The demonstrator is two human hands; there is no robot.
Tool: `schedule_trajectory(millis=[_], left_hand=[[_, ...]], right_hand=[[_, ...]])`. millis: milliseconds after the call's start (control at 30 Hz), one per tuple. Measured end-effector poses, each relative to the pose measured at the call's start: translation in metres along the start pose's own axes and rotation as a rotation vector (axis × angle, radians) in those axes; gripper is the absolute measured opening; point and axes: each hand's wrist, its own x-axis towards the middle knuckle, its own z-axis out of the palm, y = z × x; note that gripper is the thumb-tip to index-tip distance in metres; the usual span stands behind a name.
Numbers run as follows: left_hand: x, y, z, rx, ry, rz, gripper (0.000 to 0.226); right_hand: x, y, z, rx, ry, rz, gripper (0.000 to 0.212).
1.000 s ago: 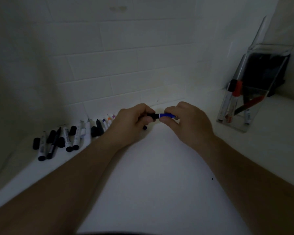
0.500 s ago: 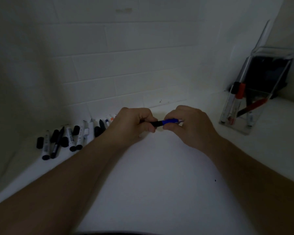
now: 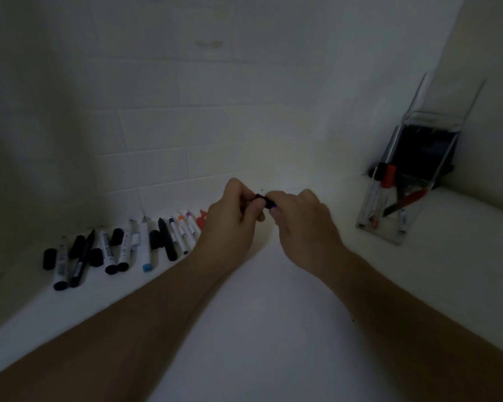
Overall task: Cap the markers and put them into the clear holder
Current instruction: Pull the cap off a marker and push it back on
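My left hand (image 3: 233,217) and my right hand (image 3: 301,216) meet above the white counter, both closed on one blue marker (image 3: 266,201). Only its black end and a sliver of blue show between my fingers. A row of loose markers and black caps (image 3: 119,248) lies along the wall to the left, some with coloured tips. The clear holder (image 3: 395,195) stands at the right against the wall, with a red-capped marker (image 3: 387,181) and a few others inside.
White tiled walls close in the counter at the back and left. A dark object (image 3: 424,152) sits behind the holder. A raised ledge (image 3: 476,210) runs along the right side.
My hands have come closer together, so most of the blue marker is now hidden between the fingers. The view has tilted, and both hands sit slightly higher and farther from me.
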Motion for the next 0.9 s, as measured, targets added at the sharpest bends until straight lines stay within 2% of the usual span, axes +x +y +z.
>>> schedule_trajectory(millis=[33, 133, 200, 267, 333, 400, 533, 633, 733, 767, 833, 900], left_hand=[[-0.001, 0.003, 0.002, 0.003, 0.001, 0.032, 0.009], [-0.005, 0.009, 0.005, 0.049, -0.160, 0.135, 0.057], [-0.009, 0.009, 0.007, 0.170, -0.300, 0.231, 0.073], [-0.015, 0.007, 0.012, 0.279, -0.384, 0.362, 0.070], [-0.021, 0.006, 0.018, 0.273, -0.417, 0.473, 0.058], [-0.025, 0.004, 0.025, 0.267, -0.413, 0.578, 0.045], [-0.029, 0.001, 0.032, 0.327, -0.416, 0.701, 0.032], [-0.031, 0.002, 0.032, 0.358, -0.414, 0.721, 0.028], [-0.030, 0.004, 0.031, 0.366, -0.423, 0.720, 0.024], [-0.029, 0.004, 0.030, 0.372, -0.429, 0.716, 0.024], [-0.029, 0.005, 0.030, 0.388, -0.441, 0.708, 0.024], [-0.029, 0.005, 0.030, 0.392, -0.445, 0.703, 0.023]], right_hand=[[0.002, -0.004, -0.001, 0.074, -0.002, 0.029, 0.018], [0.013, 0.001, -0.020, 0.200, 0.051, 0.099, 0.024], [0.021, 0.014, -0.047, 0.165, 0.127, 0.096, 0.025], [0.028, 0.030, -0.084, 0.140, 0.210, 0.104, 0.024], [0.033, 0.046, -0.124, 0.090, 0.304, 0.118, 0.026], [0.035, 0.065, -0.153, 0.016, 0.330, 0.137, 0.024], [0.026, 0.100, -0.171, -0.089, 0.254, 0.226, 0.013], [0.016, 0.109, -0.164, -0.150, 0.194, 0.248, 0.016], [0.008, 0.112, -0.151, -0.124, 0.111, 0.365, 0.041], [0.005, 0.113, -0.144, -0.168, 0.087, 0.380, 0.042], [-0.001, 0.120, -0.135, -0.362, 0.034, 0.389, 0.030], [-0.008, 0.125, -0.130, -0.522, -0.060, 0.401, 0.035]])
